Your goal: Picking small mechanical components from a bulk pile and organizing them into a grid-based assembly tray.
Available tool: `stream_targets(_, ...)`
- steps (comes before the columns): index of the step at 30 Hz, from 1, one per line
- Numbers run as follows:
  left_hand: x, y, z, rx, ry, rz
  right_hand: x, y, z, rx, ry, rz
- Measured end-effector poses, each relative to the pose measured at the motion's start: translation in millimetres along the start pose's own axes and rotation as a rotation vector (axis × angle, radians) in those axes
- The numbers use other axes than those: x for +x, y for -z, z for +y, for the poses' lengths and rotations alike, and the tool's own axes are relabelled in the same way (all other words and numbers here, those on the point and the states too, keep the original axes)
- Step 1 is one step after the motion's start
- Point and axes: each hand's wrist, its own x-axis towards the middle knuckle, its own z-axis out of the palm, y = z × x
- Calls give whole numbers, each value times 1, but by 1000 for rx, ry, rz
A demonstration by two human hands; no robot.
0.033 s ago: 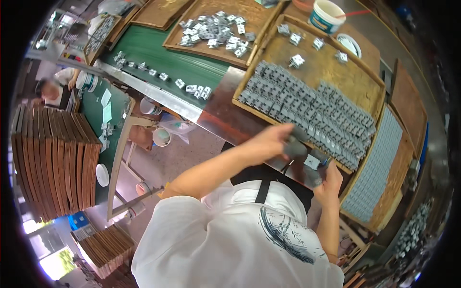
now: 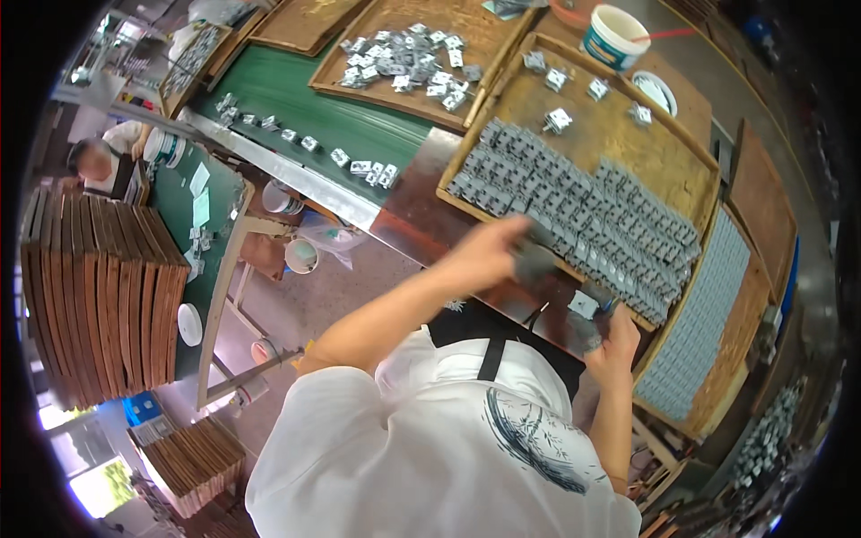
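My right hand [image 2: 613, 342], its fingers darkly covered, grips a small square metal part [image 2: 583, 305] with a pale flat face, near the front edge of the workbench. My left hand [image 2: 504, 255] is to its left, apart from it, over the front edge of a wooden tray [image 2: 466, 208]. Motion smears its dark-covered fingers, so whether they hold anything cannot be made out. Tight rows of similar grey metal parts [image 2: 574, 202] fill the near half of that tray. A few loose metal parts [image 2: 557, 120] lie in its far half.
Another tray [image 2: 327, 82] at the back holds a heap of metal parts [image 2: 408, 58]. Several more lie along the green belt [image 2: 296, 108]. A white bucket [image 2: 614, 38] stands behind. Packed parts fill a tray [image 2: 668, 394] at right. Stacked wooden trays [image 2: 103, 296] and a person [image 2: 94, 161] are at left.
My left hand has moved left and slightly up, away from my right hand. My right hand stays in nearly the same place with the metal part.
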Motion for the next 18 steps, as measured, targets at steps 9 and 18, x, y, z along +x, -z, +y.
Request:
stream_targets(9, -9, 240, -7, 1271, 430, 989, 43, 1, -13, 88, -114, 7)
stream_targets(18, -7, 287, -28, 752, 409, 769, 60, -2, -11, 100, -104, 6)
